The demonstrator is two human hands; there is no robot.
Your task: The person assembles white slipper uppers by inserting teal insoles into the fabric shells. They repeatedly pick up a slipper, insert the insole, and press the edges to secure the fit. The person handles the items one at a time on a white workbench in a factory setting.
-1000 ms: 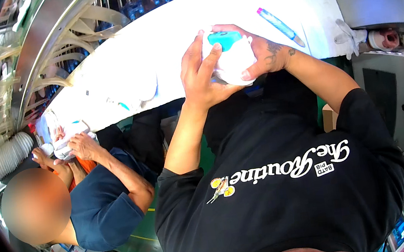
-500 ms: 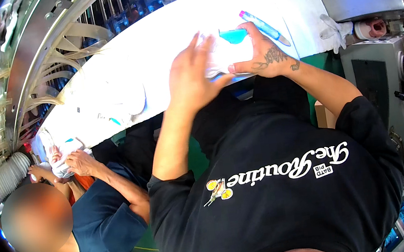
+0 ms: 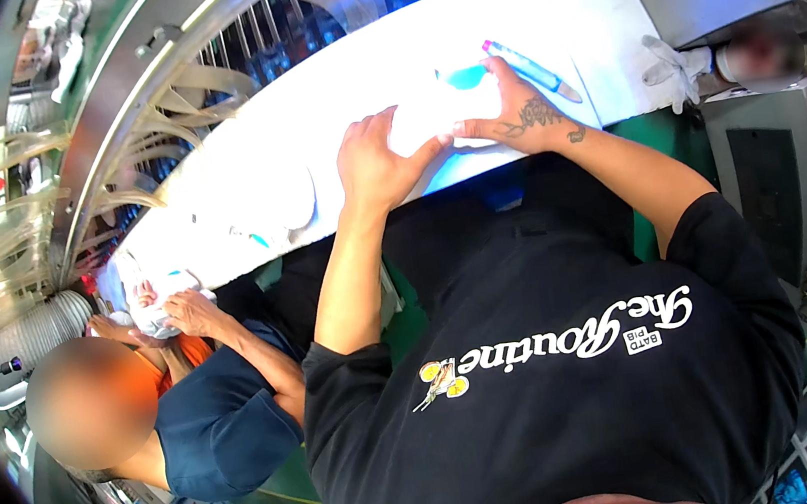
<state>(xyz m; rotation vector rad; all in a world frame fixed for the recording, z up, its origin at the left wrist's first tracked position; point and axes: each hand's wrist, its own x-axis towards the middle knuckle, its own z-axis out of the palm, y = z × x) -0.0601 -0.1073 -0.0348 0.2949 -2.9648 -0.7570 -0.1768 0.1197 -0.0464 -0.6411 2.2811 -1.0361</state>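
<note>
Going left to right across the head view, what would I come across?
A pale ribbed hose, a co-worker's bare hand, the person's bare left hand, a white piece with a bright blue patch, the person's bare right hand, a limp white glove, a grey metal cabinet with a dark panel.

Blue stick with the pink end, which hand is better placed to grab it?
Probably the right hand: it is close beside the blue stick, while the left hand is farther off, beyond the white-and-teal item.
</note>
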